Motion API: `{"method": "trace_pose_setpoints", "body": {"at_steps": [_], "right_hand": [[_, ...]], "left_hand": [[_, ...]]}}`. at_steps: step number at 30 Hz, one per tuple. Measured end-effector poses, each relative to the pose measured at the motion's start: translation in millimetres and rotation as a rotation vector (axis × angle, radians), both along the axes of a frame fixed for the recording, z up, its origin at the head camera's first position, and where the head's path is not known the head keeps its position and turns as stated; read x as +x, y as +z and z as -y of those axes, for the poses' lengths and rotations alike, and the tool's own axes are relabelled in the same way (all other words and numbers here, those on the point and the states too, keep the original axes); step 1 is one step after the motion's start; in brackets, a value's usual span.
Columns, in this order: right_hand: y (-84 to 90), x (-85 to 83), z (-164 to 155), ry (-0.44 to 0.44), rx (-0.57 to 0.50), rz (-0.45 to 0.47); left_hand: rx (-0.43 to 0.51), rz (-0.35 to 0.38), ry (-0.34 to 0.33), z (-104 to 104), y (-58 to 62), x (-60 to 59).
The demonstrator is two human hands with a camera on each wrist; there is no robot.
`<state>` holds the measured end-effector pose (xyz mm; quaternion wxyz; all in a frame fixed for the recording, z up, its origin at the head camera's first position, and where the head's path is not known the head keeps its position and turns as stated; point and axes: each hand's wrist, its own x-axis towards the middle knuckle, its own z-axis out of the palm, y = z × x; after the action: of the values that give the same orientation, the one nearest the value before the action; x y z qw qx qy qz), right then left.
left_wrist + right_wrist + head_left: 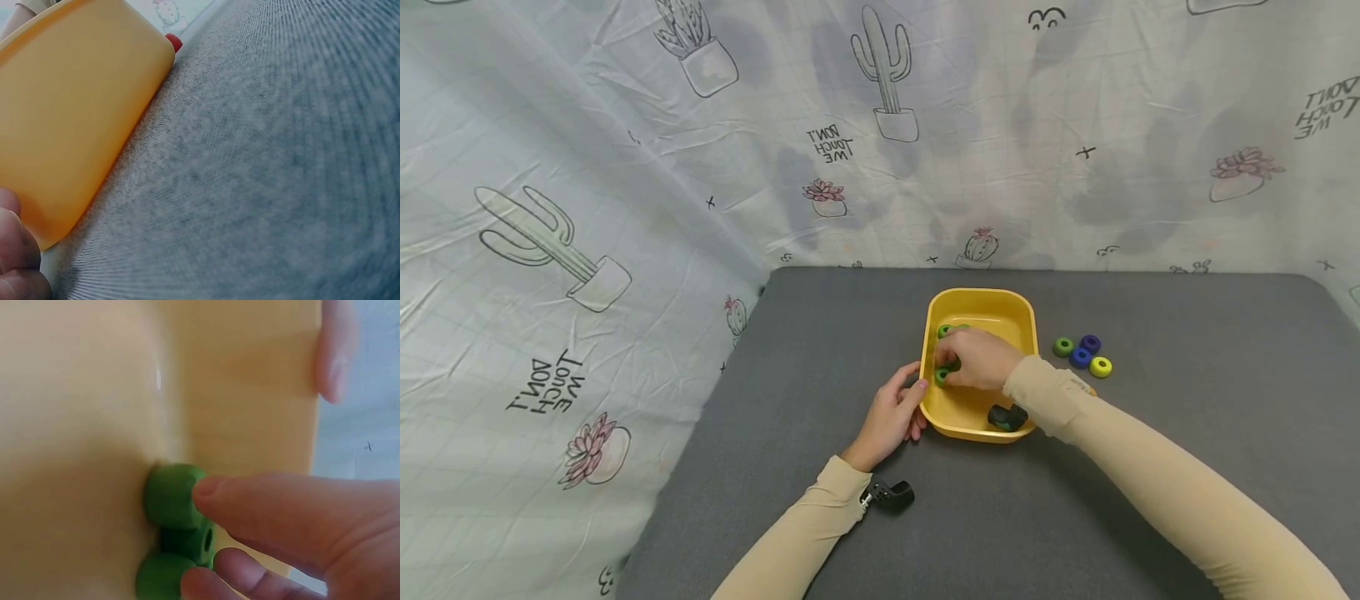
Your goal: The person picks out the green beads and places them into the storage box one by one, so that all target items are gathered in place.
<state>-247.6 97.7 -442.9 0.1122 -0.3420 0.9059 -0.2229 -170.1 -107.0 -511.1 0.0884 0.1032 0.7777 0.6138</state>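
A yellow plastic tub (981, 429) stands on the grey table. My left hand (886, 421) holds its left side, one fingertip over the rim and other fingers (17, 247) curled against the outer wall. Reaching inside, my right hand (981, 358) is at the left wall among several small green rings (942, 377). In the right wrist view, its thumb presses one green ring (172, 495), while a fingertip touches another green ring (161, 578) below. A darker green ring (187, 542) with a hole sits between thumb and fingers, partly hidden.
To the tub's right lie a green ring (1063, 347), a yellow ring (1101, 367) and two blue-purple rings (1081, 357). Something orange (1092, 392) peeks from behind the right sleeve. A red piece (174, 42) shows beyond the tub. Behind the table (820, 333) hangs a cactus-printed cloth (925, 192).
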Motion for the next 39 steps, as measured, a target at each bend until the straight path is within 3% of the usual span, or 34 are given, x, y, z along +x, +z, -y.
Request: {"method": "trace_pose_setpoints", "body": {"at_steps": [9, 15, 39], "right_hand": [[5.4, -1.7, -12, -0.037, -0.065, -0.011], [17.8, -1.0, -22, -0.072, -0.128, 0.011], [39.5, 23.4, -74, -0.301, -0.26, -0.071]], "left_hand": [[-0.01, 0.01, 0.002, -1, -0.3, -0.8], [-0.007, -0.001, 0.003, -1, 1.5, -1.9], [0.004, 0.02, 0.012, -1, 1.1, 1.1]]}}
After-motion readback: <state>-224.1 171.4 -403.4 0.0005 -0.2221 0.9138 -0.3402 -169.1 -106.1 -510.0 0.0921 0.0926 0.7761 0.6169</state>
